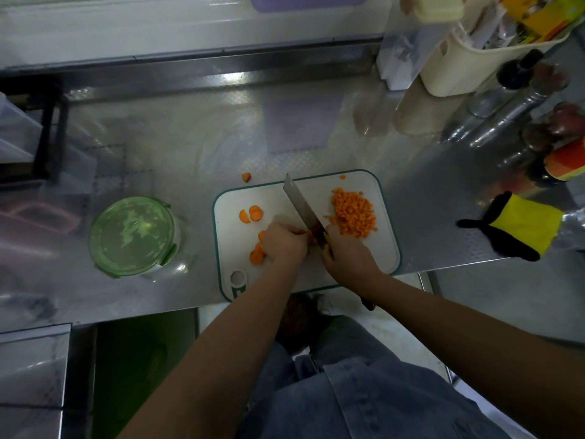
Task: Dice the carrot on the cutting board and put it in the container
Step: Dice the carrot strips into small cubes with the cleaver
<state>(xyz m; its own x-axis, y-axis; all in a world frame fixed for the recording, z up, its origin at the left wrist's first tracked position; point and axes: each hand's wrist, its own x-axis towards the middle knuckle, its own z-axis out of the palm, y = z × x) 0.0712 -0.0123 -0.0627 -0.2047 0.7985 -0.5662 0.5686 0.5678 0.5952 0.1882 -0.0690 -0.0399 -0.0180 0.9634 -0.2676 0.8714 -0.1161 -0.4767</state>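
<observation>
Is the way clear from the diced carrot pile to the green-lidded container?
No. The green lid covers the container. Between it and the diced carrot pile lie the knife, left hand, right hand and carrot slices.

Bare counter lies open between the board and the container (lidded, so its mouth is blocked). Behind the board it is open too, save one carrot bit. To the right a glove lies near the edge; bottles and a basket crowd the back corner.
</observation>
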